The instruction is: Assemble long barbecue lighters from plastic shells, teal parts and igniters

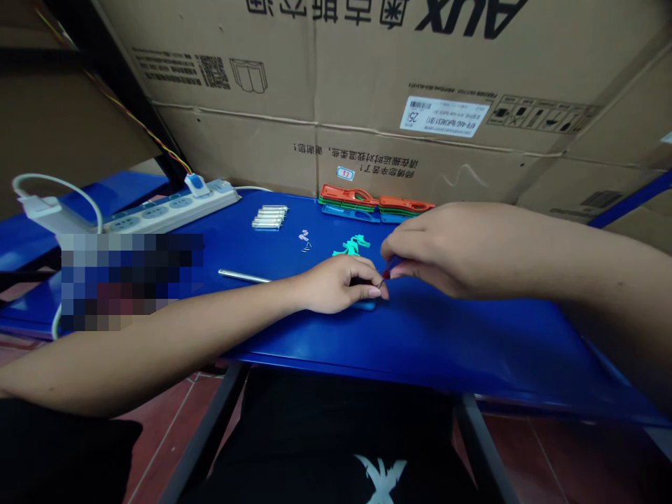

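My left hand (336,283) rests on the table with thumb and fingers pinched together; what they grip is too small to make out. Under its fingers, the edge of a light blue plastic piece (365,305) shows, mostly hidden. My right hand (433,248) is closed around a small screwdriver (391,266) with a blue and red handle. The screwdriver's thin tip reaches down to my left fingertips. Just behind the left hand lie several small green plastic parts (353,245). A slim silver metal rod (242,276) runs partly behind my left forearm.
Orange, green and blue plastic handles (349,199) are stacked at the back. Several silver-white cylindrical parts (269,217) lie further left, near tiny screws (306,246). A white power strip (173,210) lies at the left; a large cardboard box (262,133) stands behind the blue table (446,343).
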`<state>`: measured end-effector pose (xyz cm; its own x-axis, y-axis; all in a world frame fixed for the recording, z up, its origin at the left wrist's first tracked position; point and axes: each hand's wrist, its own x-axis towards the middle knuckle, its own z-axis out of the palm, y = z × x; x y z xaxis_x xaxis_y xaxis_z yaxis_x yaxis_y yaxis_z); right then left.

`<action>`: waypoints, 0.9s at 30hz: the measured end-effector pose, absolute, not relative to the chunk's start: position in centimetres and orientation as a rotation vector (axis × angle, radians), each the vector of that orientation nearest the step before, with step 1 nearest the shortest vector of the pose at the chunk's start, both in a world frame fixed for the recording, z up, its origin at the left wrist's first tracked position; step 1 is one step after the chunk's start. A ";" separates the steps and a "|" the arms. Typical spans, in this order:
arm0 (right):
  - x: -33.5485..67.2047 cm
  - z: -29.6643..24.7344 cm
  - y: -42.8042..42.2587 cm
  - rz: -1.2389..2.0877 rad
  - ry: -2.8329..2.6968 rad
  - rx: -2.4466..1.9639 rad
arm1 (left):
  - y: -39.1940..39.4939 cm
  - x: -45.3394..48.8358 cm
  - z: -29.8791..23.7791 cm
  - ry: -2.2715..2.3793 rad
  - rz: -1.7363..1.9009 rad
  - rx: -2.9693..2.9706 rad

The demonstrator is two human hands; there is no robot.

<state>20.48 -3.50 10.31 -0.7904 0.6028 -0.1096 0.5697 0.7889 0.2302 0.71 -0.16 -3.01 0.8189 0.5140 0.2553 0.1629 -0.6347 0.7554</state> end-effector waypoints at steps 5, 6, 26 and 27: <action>19.2 10.0 -3.8 0.454 2.675 1.027 | -0.3 0.7 -3.5 0.466 0.536 2.442; 19.0 9.9 -3.9 0.474 2.664 1.050 | -0.4 0.7 -3.6 0.491 0.542 2.470; 28.6 6.6 -1.2 0.014 2.701 1.774 | 0.0 -5.6 2.4 0.974 -0.313 2.636; 29.5 5.8 -0.8 -0.019 2.677 1.765 | 0.3 -6.0 2.6 0.981 -0.346 2.633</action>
